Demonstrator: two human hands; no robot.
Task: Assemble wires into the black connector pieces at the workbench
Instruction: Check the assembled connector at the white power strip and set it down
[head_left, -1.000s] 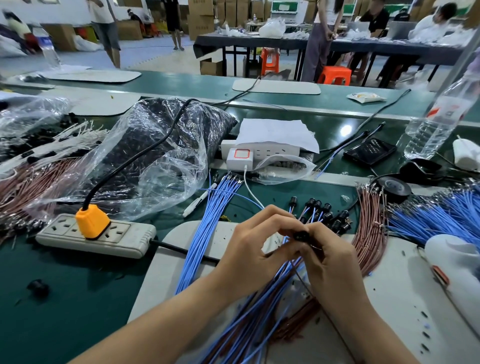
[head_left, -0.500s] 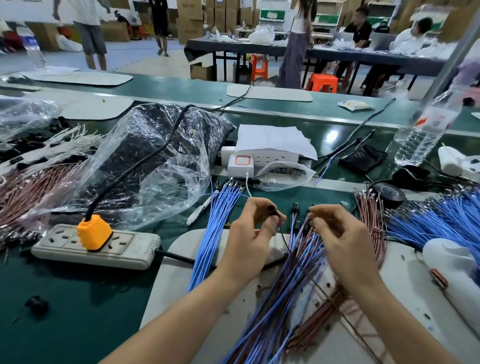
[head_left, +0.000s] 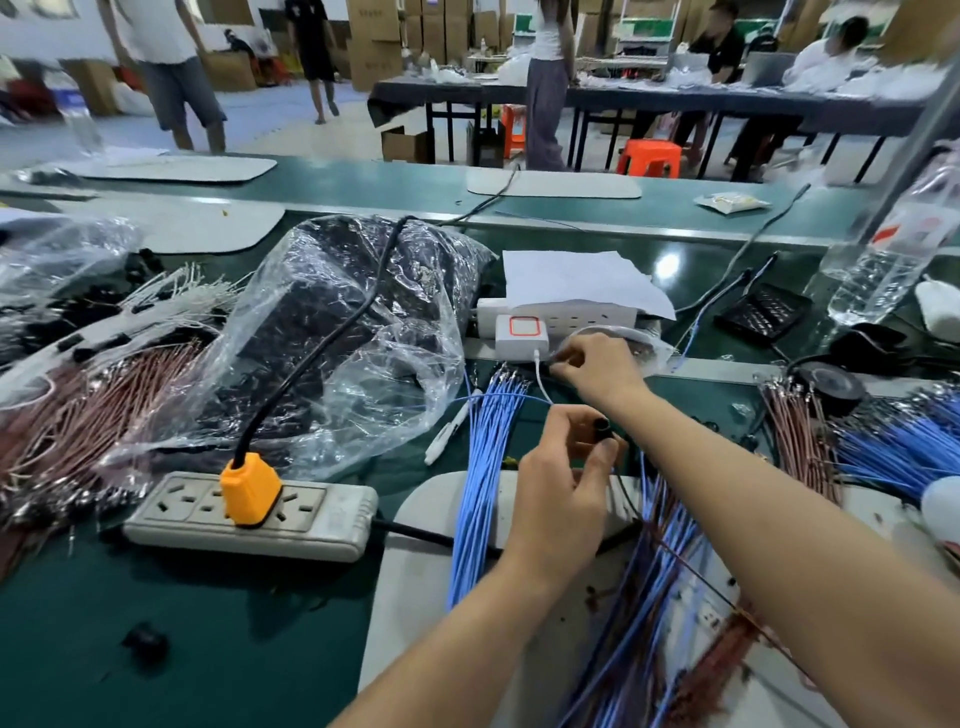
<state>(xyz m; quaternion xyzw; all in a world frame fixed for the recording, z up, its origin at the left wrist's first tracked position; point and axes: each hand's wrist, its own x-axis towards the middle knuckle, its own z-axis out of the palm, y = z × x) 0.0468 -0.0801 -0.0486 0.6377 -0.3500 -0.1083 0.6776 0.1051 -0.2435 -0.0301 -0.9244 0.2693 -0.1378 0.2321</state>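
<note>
Left hand (head_left: 561, 493) is raised over the far edge of the grey mat (head_left: 415, 571) at the near side of the counter (head_left: 156, 623), pinching a small black connector piece (head_left: 601, 425) between thumb and fingertips. Under its wrist a tangle of blue and brown wires (head_left: 654, 597) runs across the mat toward the near edge. Just left of the hand lies a straight bundle of blue wires (head_left: 483, 467), its metal tips pointing away. The right hand (head_left: 605, 371) reaches beyond the left one to those tips, fingers curled with their ends drawn together; whether they pinch a wire cannot be told.

Left of the mat sits a grey power strip (head_left: 311, 519) with an orange plug (head_left: 249, 488) in it. Behind that a crumpled clear plastic bag (head_left: 363, 338) holds dark parts. Brown wires (head_left: 93, 405) are heaped at the left edge, with more blue wires (head_left: 893, 447) at the right edge. Farther back, near the middle, a white power strip (head_left: 561, 314) lies under a sheet of paper (head_left: 576, 280), and a water bottle (head_left: 893, 260) stands toward the far right.
</note>
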